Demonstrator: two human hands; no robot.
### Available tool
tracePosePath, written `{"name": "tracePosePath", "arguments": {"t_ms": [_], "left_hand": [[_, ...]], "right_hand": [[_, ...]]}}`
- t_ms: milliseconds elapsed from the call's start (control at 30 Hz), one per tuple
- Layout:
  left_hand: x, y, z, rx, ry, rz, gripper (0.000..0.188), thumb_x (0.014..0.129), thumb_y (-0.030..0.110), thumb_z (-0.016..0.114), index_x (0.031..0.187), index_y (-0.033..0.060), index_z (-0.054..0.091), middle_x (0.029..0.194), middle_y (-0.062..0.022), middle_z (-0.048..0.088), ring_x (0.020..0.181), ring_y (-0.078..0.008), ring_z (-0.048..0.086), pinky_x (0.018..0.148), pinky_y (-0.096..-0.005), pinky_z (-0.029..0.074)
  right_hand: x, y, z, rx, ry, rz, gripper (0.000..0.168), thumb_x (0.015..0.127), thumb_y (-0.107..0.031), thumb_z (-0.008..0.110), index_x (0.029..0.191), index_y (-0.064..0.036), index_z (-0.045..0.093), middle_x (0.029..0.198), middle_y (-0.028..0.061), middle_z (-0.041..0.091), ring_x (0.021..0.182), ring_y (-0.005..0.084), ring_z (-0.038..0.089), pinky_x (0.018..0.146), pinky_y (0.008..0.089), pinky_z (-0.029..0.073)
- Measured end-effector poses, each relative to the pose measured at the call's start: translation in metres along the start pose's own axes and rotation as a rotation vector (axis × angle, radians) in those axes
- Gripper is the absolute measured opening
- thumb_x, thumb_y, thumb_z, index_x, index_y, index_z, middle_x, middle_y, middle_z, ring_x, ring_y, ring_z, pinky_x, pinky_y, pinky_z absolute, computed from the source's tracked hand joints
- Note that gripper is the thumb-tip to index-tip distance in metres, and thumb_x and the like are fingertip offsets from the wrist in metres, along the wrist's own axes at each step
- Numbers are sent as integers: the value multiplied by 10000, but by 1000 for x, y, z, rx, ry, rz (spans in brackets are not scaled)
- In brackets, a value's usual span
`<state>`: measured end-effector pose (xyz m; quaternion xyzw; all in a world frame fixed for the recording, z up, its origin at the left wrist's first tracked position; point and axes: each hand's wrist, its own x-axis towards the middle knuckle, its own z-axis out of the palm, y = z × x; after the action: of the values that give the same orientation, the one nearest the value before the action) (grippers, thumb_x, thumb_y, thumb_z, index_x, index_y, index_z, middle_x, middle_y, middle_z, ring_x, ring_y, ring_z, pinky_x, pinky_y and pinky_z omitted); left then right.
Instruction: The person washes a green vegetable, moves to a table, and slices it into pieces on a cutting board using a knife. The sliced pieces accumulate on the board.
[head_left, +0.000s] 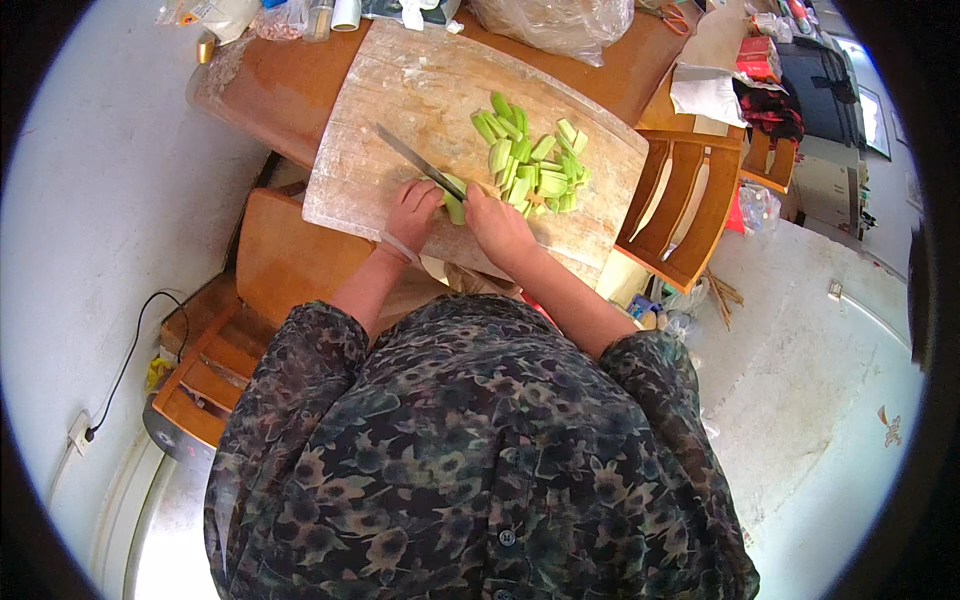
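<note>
A large wooden cutting board (405, 97), whitened in places, lies before me on the table. My right hand (496, 225) is closed round the handle of a kitchen knife (411, 155), whose blade points up and to the left. Under the blade is a piece of pale green vegetable (454, 210). My left hand (414, 214), with a light band at the wrist, presses on that piece from the left; its fingertips are partly hidden. Several cut green vegetable pieces (551, 182) lie in a loose pile on the board, to the right of the knife.
The brown table (285, 82) reaches beyond the board. Clear plastic bags (562, 26) and other packages stand along its far side, with red-handled scissors (673, 19) at the far right. Wooden chairs stand left (292, 247) and right (679, 210) of the board.
</note>
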<state>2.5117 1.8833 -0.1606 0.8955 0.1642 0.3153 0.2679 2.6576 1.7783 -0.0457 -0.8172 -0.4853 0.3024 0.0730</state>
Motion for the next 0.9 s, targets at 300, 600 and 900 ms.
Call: {"name": "tracePosePath", "arguments": {"t_ms": [300, 600, 900], "left_hand": [[-8, -7, 6, 76, -14, 13, 280, 805, 46, 707, 1078, 37, 650, 1126, -141, 639, 1079, -363, 589, 957, -454, 485], [-4, 1, 2, 33, 38, 17, 322, 810, 16, 713, 1120, 50, 632, 1168, -148, 600, 1103, -371, 570, 953, -448, 487], [8, -18, -22, 230, -176, -12, 369, 821, 23, 653, 1186, 59, 619, 1210, -131, 600, 1150, -343, 565, 983, -447, 477]], "right_hand": [[-68, 20, -26, 49, -44, 24, 116, 966, -112, 490, 1015, -6, 494, 786, 263, 681, 766, 444, 700, 661, 550, 554], [-39, 37, 35, 18, 55, 25, 156, 1003, -198, 502, 1042, -49, 476, 790, 243, 681, 754, 440, 692, 643, 559, 549], [-73, 59, 14, 95, 33, 55, 222, 1033, -257, 514, 1065, -41, 474, 800, 264, 665, 798, 474, 661, 697, 568, 521]]}}
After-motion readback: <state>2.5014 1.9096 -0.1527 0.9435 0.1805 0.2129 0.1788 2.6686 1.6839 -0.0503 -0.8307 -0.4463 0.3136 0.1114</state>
